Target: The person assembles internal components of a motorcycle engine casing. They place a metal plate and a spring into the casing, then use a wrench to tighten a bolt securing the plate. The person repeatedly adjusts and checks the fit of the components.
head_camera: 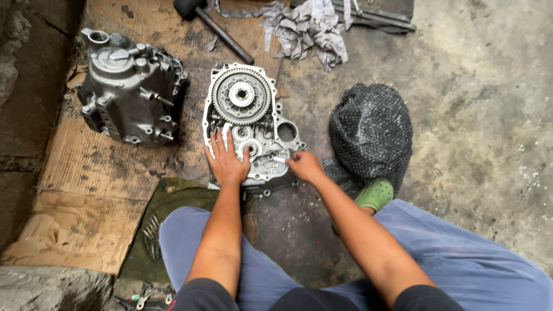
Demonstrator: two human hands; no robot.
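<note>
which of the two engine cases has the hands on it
The open case with the big gear, lying flat in the middle; both hands rest on it. The closed grey case sits untouched at left.

Both our arms reach forward and down from the bottom edge, forearms bare, dark sleeves at the upper arms. Left hand point(226, 161) lies flat, palm down, fingers spread and pointing away from us, wrist straight. Right hand point(304, 165) sits just beside it to the right, rotated inward, fingers curled into a pinch with the tips toward the left hand. Right forearm runs diagonally; left runs nearly straight ahead.
</note>
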